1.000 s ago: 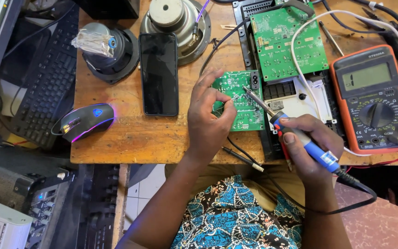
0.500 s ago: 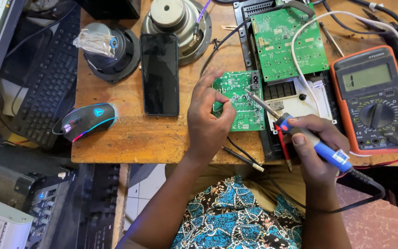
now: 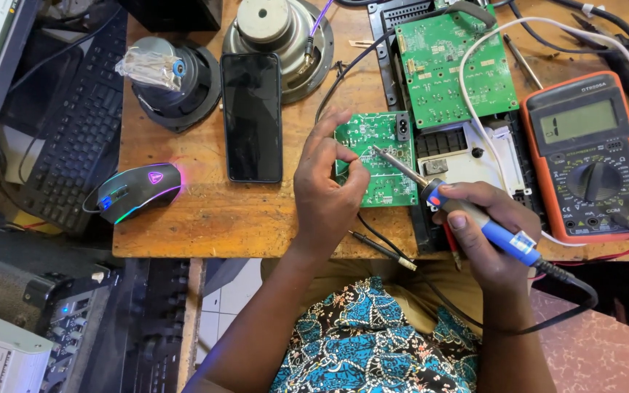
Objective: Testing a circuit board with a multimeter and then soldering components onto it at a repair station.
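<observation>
The small green circuit board (image 3: 376,156), light, stiff and fragile, lies on the counter (image 3: 205,218) under the left hand (image 3: 325,193) fingers pinching its near-left edge, while the right hand (image 3: 493,233) fingers wrap the soldering iron (image 3: 467,215), tip touching the board.

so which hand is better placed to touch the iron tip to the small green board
Right. The right hand grips the soldering iron, tip already over the small green board; the left hand only steadies its edge.
</observation>
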